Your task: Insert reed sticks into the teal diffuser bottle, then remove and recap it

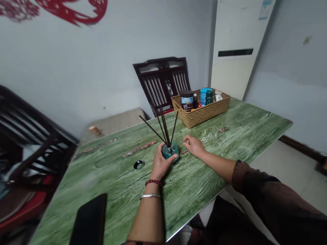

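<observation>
My left hand point(161, 161) is wrapped round a reed diffuser point(170, 153), a round glass bottle of blue-green liquid that stands upright on the green table. Several dark reeds point(165, 131) fan out from its neck. To the right of the bottle, apart from it, my right hand point(193, 145) rests by the tabletop with its fingers curled in; nothing shows in it. A small black ring-shaped cap point(138, 165) lies on the table left of my left hand.
A woven basket point(204, 115) with jars and bottles stands at the table's back right. A dark phone-like slab point(89, 219) lies at the front left. Dark wooden chairs point(163, 81) stand behind and left of the green table point(114, 183). A small brownish cylinder point(94, 130) sits on a surface beyond.
</observation>
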Demonstrator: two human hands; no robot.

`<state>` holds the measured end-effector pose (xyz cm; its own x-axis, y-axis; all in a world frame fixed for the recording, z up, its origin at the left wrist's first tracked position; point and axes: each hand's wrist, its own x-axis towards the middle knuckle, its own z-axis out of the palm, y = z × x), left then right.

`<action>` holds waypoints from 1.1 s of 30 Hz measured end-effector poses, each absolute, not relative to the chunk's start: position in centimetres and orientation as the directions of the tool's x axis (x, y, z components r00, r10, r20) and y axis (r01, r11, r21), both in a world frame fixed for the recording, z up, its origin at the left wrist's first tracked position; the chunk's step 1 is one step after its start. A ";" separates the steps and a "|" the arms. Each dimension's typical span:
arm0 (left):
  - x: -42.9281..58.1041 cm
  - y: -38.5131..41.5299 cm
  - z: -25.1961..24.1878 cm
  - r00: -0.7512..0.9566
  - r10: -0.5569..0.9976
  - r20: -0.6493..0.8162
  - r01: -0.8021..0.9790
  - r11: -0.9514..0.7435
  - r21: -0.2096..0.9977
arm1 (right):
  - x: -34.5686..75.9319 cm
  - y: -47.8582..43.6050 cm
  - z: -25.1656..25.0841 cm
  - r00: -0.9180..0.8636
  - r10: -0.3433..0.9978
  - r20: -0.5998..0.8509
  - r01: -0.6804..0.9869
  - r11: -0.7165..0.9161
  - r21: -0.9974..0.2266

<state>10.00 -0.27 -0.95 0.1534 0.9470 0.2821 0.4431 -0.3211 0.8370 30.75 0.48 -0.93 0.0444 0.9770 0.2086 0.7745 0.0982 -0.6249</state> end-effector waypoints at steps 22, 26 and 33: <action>5.6 13.3 1.3 -0.107 0.967 0.233 0.527 -0.143 0.837 | 30.0 1.0 -1.5 -0.043 0.991 0.127 0.777 0.113 -0.620; 5.5 13.0 1.7 -0.186 0.953 0.237 0.445 -0.134 0.885 | 30.0 1.1 -1.8 -0.031 0.990 0.141 0.766 0.114 -0.633; 5.8 3.9 2.1 -0.245 0.952 0.184 0.093 -0.165 0.982 | 30.4 1.7 -2.1 0.080 0.984 0.160 0.656 0.069 -0.752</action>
